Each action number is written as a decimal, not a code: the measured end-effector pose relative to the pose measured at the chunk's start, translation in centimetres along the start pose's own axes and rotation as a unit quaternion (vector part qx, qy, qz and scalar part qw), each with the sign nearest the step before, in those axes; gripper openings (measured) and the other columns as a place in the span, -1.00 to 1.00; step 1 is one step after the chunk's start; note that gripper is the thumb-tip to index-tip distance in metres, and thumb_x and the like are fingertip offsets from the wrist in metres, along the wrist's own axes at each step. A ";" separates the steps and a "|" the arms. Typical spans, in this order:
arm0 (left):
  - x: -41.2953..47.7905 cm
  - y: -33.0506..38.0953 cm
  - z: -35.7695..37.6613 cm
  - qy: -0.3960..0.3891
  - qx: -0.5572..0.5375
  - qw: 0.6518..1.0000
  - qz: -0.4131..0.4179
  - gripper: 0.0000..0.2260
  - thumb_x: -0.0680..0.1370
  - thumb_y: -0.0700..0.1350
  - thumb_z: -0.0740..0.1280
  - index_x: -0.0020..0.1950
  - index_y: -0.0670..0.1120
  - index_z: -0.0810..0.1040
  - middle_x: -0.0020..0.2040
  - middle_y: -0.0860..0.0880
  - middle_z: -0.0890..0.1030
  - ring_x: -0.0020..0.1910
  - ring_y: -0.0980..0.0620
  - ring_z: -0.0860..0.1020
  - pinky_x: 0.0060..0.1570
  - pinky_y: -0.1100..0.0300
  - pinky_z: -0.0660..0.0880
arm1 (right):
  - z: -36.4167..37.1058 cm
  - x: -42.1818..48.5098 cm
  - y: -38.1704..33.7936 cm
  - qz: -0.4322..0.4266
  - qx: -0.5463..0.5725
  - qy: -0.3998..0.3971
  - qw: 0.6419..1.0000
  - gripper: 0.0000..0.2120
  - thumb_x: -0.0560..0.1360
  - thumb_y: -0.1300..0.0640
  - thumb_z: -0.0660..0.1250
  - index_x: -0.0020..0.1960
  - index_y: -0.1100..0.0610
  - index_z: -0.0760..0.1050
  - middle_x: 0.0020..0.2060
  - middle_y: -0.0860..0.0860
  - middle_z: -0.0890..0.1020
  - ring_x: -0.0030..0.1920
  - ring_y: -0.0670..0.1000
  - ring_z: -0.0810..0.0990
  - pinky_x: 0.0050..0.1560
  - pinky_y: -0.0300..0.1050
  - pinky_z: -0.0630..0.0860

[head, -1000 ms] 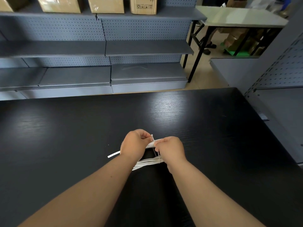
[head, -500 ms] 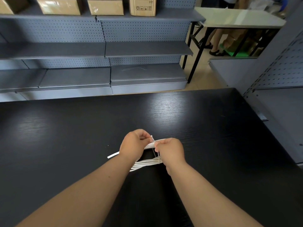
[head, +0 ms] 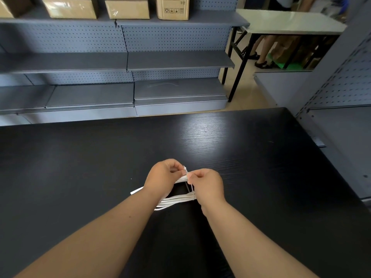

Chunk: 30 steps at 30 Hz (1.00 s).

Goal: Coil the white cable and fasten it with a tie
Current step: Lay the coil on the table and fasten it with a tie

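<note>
1. The coiled white cable (head: 174,200) sits at the lower centre of the frame on the black worktop (head: 80,167), between both hands.
2. The left hand (head: 162,178) has its grip pinching the coil's upper strands.
3. The right hand (head: 208,184) has its grip pinching the thin tie (head: 190,187), which runs down to the lower strands.

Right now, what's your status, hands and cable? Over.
Left hand grips coiled white cable. Right hand pinches thin white plastic tie across it. Nothing in the way.
</note>
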<state>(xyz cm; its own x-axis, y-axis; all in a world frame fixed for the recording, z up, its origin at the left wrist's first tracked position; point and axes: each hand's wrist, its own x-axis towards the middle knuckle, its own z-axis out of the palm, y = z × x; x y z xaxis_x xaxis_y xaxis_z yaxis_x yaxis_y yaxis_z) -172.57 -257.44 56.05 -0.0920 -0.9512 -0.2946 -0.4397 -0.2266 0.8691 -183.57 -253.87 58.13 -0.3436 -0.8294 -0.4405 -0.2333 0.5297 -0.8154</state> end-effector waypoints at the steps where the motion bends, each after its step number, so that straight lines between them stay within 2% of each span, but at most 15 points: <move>1: -0.1 0.0 -0.1 -0.006 0.002 1.000 0.001 -0.88 0.47 -0.16 0.41 -0.26 -0.01 0.56 -0.17 0.03 0.65 -0.06 0.00 0.60 0.01 0.16 0.48 | 0.1 0.0 0.1 -0.005 -0.003 0.005 1.000 -0.86 0.49 0.19 0.31 -0.24 0.07 0.55 -0.26 -0.04 0.61 -0.25 -0.07 0.54 -0.30 -0.23 0.45; 4: -0.2 0.0 -0.7 -0.029 0.020 0.999 0.006 -0.91 0.49 -0.14 0.39 -0.20 0.01 0.59 -0.14 -0.02 0.65 -0.08 0.02 0.59 -0.10 0.32 0.45 | 0.3 0.3 0.4 -0.007 -0.008 0.031 0.999 -0.94 0.46 0.12 0.37 -0.16 0.09 0.52 -0.21 -0.03 0.61 -0.22 -0.01 0.56 -0.25 -0.16 0.49; 6: -0.3 0.1 -1.1 -0.055 0.020 0.998 0.008 -0.95 0.49 -0.17 0.39 -0.12 -0.03 0.60 -0.17 0.05 0.63 -0.13 0.14 0.57 -0.21 0.49 0.41 | 0.5 0.4 0.5 -0.006 -0.013 0.043 0.999 -0.91 0.44 0.10 0.39 -0.17 0.06 0.48 -0.19 -0.01 0.61 -0.20 0.01 0.58 -0.22 -0.10 0.53; 8: -0.5 0.2 -1.5 -0.084 0.004 0.996 0.006 -0.90 0.48 -0.18 0.41 -0.02 -0.07 0.60 -0.12 0.11 0.62 -0.13 0.28 0.55 -0.22 0.57 0.41 | 0.7 0.5 0.7 -0.012 -0.029 0.052 0.998 -0.90 0.44 0.09 0.39 -0.19 0.05 0.46 -0.15 0.00 0.61 -0.18 0.01 0.59 -0.24 -0.12 0.52; 15: -0.6 0.0 -1.9 -0.134 0.082 0.987 0.047 -0.68 0.45 -0.12 0.43 0.20 -0.03 0.56 0.18 0.11 0.57 0.14 0.25 0.46 0.10 0.36 0.31 | 0.8 0.6 0.8 -0.018 -0.040 0.062 0.997 -0.88 0.46 0.06 0.38 -0.15 0.06 0.45 -0.15 -0.02 0.60 -0.15 -0.01 0.58 -0.17 -0.10 0.51; 20: -0.4 -0.1 -2.3 -0.160 0.176 0.969 0.075 -0.50 0.36 -0.03 0.51 0.26 0.06 0.47 0.23 0.15 0.49 0.24 0.19 0.39 0.20 0.31 0.27 | 0.6 0.7 0.7 -0.010 -0.029 0.060 0.998 -0.86 0.45 0.05 0.39 -0.15 0.07 0.44 -0.21 -0.04 0.59 -0.20 -0.03 0.56 -0.22 -0.13 0.49; 23: -0.3 -0.3 -2.3 -0.176 0.237 0.951 0.087 -0.42 0.32 0.01 0.52 0.28 0.10 0.39 0.24 0.14 0.45 0.24 0.15 0.35 0.15 0.30 0.27 | 0.6 0.7 0.7 -0.010 -0.031 0.058 0.998 -0.85 0.45 0.05 0.40 -0.16 0.07 0.45 -0.21 -0.04 0.60 -0.21 -0.04 0.56 -0.21 -0.11 0.49; 26: -0.3 -0.7 -2.0 -0.162 0.246 0.951 0.097 -0.41 0.31 0.02 0.52 0.28 0.11 0.37 0.23 0.13 0.45 0.22 0.13 0.35 0.15 0.29 0.29 | 0.4 0.8 0.5 -0.010 -0.038 0.052 0.998 -0.87 0.45 0.06 0.39 -0.12 0.07 0.46 -0.17 -0.02 0.62 -0.17 -0.04 0.56 -0.17 -0.13 0.50; 30: -0.6 -1.4 -1.8 -0.135 0.241 0.955 0.105 -0.43 0.32 0.06 0.51 0.27 0.15 0.39 0.24 0.17 0.46 0.27 0.11 0.35 0.25 0.19 0.32 | 0.1 0.9 -0.1 -0.020 -0.088 0.018 0.996 -0.83 0.46 0.07 0.38 0.02 0.07 0.51 -0.06 -0.01 0.63 -0.05 -0.01 0.59 -0.09 -0.12 0.53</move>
<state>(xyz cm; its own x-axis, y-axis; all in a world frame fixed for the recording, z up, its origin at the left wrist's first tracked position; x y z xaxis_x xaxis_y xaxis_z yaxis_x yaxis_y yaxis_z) -170.26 -256.95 55.71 -0.4221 -0.8617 -0.2816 -0.7399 0.1480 0.6562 -183.81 -254.70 57.78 -0.3632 -0.8449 -0.3927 -0.4015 0.5223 -0.7524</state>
